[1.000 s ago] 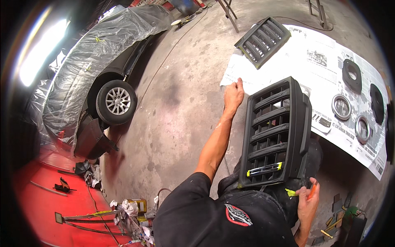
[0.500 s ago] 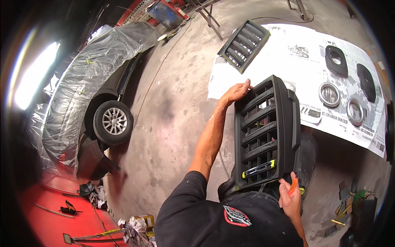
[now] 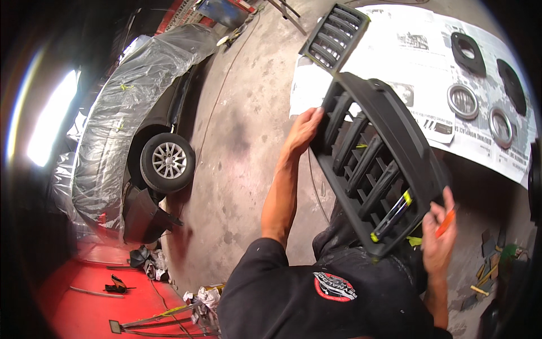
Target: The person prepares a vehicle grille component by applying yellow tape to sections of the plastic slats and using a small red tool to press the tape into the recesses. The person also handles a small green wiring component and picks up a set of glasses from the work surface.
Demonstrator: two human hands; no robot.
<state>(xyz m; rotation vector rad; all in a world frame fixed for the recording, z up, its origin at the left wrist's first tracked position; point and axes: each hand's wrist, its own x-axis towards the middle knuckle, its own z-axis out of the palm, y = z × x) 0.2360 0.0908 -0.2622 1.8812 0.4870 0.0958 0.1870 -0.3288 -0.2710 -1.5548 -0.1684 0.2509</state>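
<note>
A matte black car grille (image 3: 395, 116) with slanted slats is held above my lap. My left hand (image 3: 304, 131) grips its upper left edge. Near the lower right corner is my right hand (image 3: 438, 240), closed around a slim orange tool (image 3: 445, 224) whose exact kind I cannot make out. Its raised fingers are close to the grille's edge; contact is unclear. A glossy dark strip (image 3: 390, 216) with yellow-green tape at both ends lies along the lowest slat. More yellow-green tape (image 3: 414, 241) shows under the grille beside my right hand.
A paper-covered table ahead holds another grille (image 3: 337, 37), two black oval bezels (image 3: 468, 53) and two silver rings (image 3: 463, 101). At left stands a car under plastic sheeting (image 3: 107, 130), its wheel (image 3: 167, 163) exposed. Tools (image 3: 480, 289) lie on the floor at lower right.
The grille has tilted, its top swinging left and its lower end right. My right hand has moved up and right with the orange tool. My left hand has shifted slightly left.
</note>
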